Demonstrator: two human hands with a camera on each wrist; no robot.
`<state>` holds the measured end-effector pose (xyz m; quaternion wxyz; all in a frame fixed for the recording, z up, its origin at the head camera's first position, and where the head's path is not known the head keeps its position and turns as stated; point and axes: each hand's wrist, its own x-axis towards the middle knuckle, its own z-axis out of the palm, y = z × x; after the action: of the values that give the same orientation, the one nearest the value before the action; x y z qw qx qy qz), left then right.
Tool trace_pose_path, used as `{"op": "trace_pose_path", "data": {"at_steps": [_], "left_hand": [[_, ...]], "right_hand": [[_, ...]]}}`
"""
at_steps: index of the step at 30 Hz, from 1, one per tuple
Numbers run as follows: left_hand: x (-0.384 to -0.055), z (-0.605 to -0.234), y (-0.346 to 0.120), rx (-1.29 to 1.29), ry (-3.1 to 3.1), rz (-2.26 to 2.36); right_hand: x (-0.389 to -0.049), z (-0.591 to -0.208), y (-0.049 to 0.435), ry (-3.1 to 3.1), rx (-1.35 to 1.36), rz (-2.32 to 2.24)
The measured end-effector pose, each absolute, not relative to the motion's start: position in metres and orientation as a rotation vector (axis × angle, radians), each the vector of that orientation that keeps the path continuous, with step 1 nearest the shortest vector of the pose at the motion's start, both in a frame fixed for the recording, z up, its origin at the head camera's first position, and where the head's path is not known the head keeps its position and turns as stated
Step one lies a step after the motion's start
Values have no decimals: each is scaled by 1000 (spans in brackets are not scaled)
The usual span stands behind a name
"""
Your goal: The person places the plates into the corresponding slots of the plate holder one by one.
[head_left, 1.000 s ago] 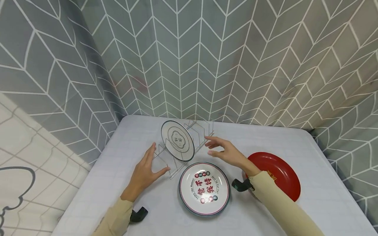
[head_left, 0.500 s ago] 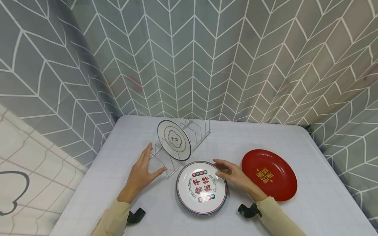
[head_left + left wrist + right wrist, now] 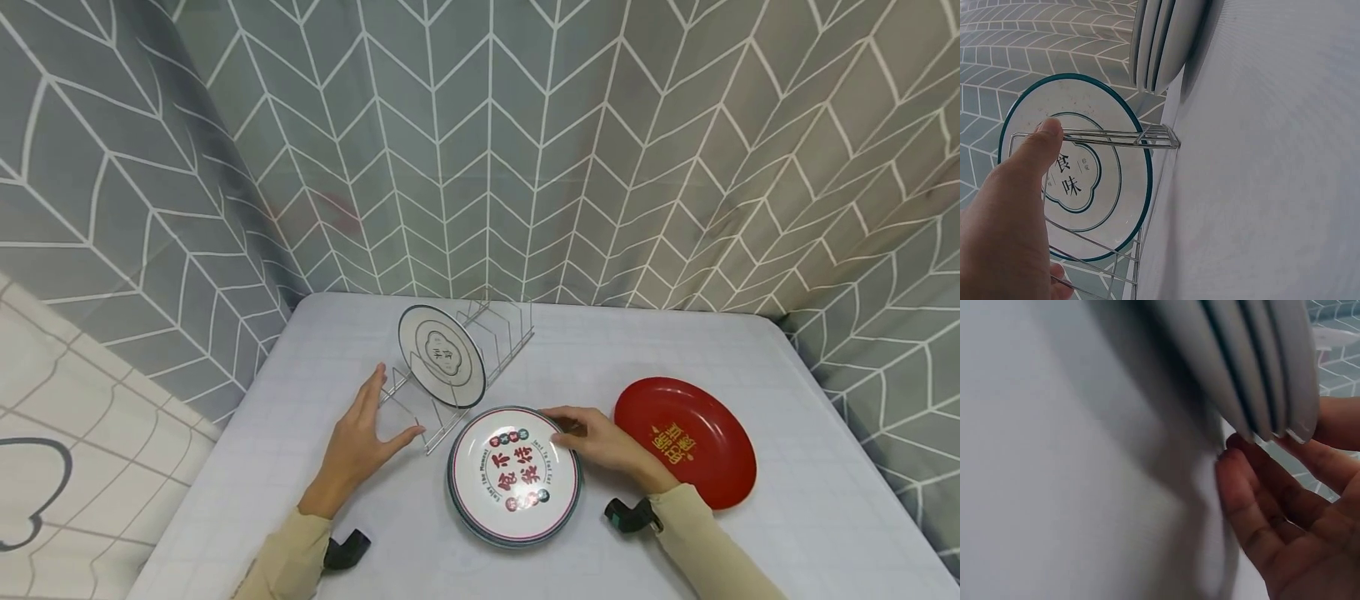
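At near centre, on a white cloth-covered table [image 3: 405, 542]: stack of round, glossy white plates with dark rims [image 3: 1260, 362], topped by a round white plate with red printed characters [image 3: 514, 477]; right hand [image 3: 600, 437] at its far-right rim, thumb over the upper face, fingers curled at and below the edge (number of plates within the pinch: cannot tell). Left hand [image 3: 352, 454] spread wide, thumb on the near-left end of a silver wire rack [image 3: 1107, 134], not curled round it; on edge in the rack, a round white plate with teal rim and dark lettering [image 3: 442, 357]; at right, a red oval plate with gold lettering [image 3: 686, 442]. Handling, judged: stiff, smooth, likely slippery; probably light singly; breakable if ceramic (material uncertain); best held by the rim, thumb above, fingers beneath.
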<state>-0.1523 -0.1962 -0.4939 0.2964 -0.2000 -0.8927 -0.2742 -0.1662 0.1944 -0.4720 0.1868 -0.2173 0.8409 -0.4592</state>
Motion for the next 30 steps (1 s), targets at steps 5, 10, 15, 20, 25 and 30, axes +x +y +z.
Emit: {"op": "trace_pose_path", "data": {"at_steps": [5,10,15,20,25,30], "left_hand": [[-152,-493,-196,-539,-2374,-746],[-152,-493,-196,-539,-2360,-737],[-152,-494,-197,-534,-2359,-730],[-153,-495,-196,-549,-2338,-710],[-154,-496,-196,-553,-2329,-690],[-154,-497,-197,-558,-2318,-685]], "right_hand": [[-172,-463,202,2382,-570,-1315],[-175,-446,210,2359,-523,-1359],[-176,-433,217,2256,-371,-1419],[-175,-427,223,2203,-324,-1466],[-177,-421,227,2161,-373,-1568],[-179,-416,226,2149,-394,-1618]]}}
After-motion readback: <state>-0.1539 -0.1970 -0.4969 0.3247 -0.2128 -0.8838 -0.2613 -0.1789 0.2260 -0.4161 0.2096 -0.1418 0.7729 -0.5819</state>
